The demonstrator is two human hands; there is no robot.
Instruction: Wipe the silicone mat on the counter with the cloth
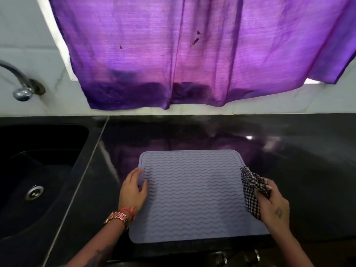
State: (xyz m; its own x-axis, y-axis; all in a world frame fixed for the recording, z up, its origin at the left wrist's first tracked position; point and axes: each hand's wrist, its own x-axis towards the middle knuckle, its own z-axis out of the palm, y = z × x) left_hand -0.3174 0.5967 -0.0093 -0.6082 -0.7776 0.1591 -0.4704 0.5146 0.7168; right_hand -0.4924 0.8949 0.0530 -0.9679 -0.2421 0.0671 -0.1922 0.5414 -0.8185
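A square lilac silicone mat (194, 197) with wavy ridges lies flat on the black counter (289, 160), near its front edge. My left hand (133, 189) rests flat on the mat's left edge, fingers spread, pressing it down. My right hand (273, 207) sits at the mat's right edge, closed around a bunched black-and-white checked cloth (251, 187). The cloth hangs over the mat's right border and touches it.
A black sink (38, 170) with a metal drain (34, 192) is set into the counter on the left, with a chrome tap (21, 81) on the wall above. A purple curtain (192, 54) hangs behind the counter. Metal knobs (250, 257) show below the front edge.
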